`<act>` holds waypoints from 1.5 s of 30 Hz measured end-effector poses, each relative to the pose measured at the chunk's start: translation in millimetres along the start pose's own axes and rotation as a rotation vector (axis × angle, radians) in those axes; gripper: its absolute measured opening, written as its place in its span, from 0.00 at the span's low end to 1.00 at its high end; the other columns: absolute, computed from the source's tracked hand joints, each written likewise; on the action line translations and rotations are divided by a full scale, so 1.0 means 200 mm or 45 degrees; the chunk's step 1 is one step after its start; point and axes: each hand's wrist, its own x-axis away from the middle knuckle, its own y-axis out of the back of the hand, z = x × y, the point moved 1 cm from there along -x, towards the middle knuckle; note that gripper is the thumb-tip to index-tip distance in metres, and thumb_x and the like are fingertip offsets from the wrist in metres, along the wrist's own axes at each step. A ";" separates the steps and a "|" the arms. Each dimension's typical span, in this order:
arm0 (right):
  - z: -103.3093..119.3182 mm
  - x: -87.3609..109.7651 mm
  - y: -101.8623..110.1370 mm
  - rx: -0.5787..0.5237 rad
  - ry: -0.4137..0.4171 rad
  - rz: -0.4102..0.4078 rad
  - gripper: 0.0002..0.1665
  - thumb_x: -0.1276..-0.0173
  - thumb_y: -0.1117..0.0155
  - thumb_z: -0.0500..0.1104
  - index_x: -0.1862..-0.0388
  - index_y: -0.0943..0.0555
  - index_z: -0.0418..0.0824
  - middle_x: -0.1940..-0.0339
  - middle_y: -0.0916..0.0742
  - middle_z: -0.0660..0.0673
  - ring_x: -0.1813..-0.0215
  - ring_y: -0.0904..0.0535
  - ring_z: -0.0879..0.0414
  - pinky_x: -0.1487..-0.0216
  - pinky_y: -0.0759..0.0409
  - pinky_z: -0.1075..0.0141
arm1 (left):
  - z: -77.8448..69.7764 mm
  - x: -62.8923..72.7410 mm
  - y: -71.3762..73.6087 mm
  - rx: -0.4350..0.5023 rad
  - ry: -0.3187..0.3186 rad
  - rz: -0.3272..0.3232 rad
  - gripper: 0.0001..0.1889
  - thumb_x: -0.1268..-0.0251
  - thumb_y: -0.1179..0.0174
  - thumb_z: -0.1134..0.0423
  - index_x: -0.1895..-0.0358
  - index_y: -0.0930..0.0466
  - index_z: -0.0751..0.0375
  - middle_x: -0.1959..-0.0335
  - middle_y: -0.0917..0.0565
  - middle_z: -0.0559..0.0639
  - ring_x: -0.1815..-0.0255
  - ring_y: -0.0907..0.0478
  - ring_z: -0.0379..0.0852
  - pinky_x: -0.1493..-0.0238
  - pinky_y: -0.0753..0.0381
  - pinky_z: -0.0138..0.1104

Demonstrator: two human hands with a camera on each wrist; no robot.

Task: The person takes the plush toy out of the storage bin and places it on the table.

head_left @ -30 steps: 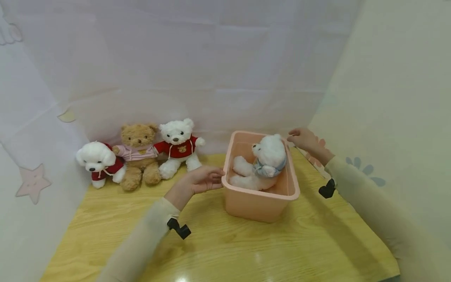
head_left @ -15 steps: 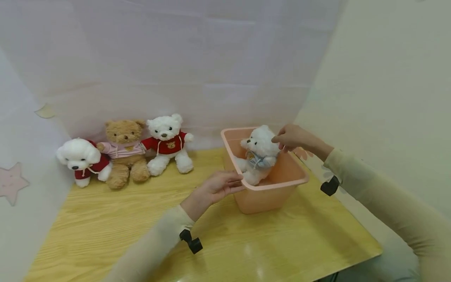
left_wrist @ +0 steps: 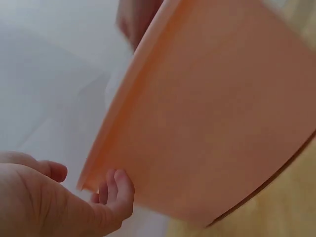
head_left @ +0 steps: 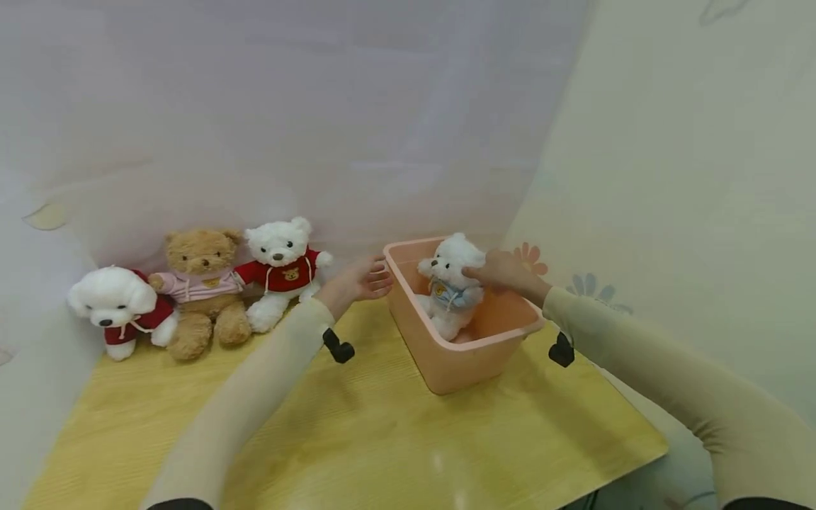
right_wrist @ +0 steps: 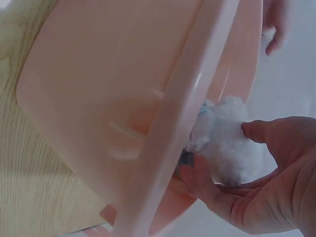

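A white teddy bear [head_left: 455, 273] in a light blue hoodie sits upright inside a pink plastic bin [head_left: 440, 361]. My right hand [head_left: 506, 273] grips the bear from behind at its head. In the right wrist view, thumb and fingers lie on either side of the white fur [right_wrist: 229, 138]. At the bin's far left corner is my left hand [head_left: 357, 280], outside the rim. Its thumb and loosely bent fingers [left_wrist: 123, 192] stand apart with nothing held between them. Whether those fingertips touch the bin wall [left_wrist: 212, 113] I cannot tell.
Left of the bin, a white plush dog [head_left: 121, 301], a brown bear [head_left: 204, 297] and a white bear in red [head_left: 280, 265] sit along the back of the wooden table [head_left: 357, 439]. Pale cloth walls [head_left: 319, 106] close off the back and sides.
My right hand has moved left from beside the bin onto the bear, which now sits more upright. My left hand has slid from the bin's near left rim to its far left corner.
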 end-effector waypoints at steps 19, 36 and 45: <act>0.07 -0.16 -0.18 -0.192 -0.028 -0.034 0.27 0.31 0.29 0.48 0.83 0.33 0.42 0.85 0.32 0.50 0.80 0.27 0.52 0.72 0.23 0.56 | -0.03 -0.06 0.23 0.273 0.021 0.059 0.19 0.26 0.46 0.74 0.35 0.33 0.68 0.36 0.29 0.59 0.40 0.26 0.50 0.45 0.20 0.40; 0.05 -0.25 -0.10 -0.167 -0.041 -0.115 0.27 0.28 0.33 0.45 0.86 0.33 0.44 0.90 0.29 0.49 0.86 0.30 0.55 0.81 0.30 0.64 | 0.15 0.12 0.09 0.244 -0.085 0.122 0.26 0.32 0.52 0.73 0.32 0.45 0.63 0.47 0.32 0.62 0.32 0.33 0.62 0.34 0.29 0.47; 0.23 -0.17 -0.07 -0.029 -0.010 -0.168 0.21 0.28 0.34 0.50 0.70 0.24 0.33 0.78 0.25 0.45 0.79 0.29 0.53 0.74 0.29 0.61 | 0.02 0.16 0.18 -0.361 -0.053 0.031 0.25 0.25 0.43 0.50 0.35 0.35 0.60 0.55 0.26 0.54 0.56 0.24 0.48 0.44 0.24 0.42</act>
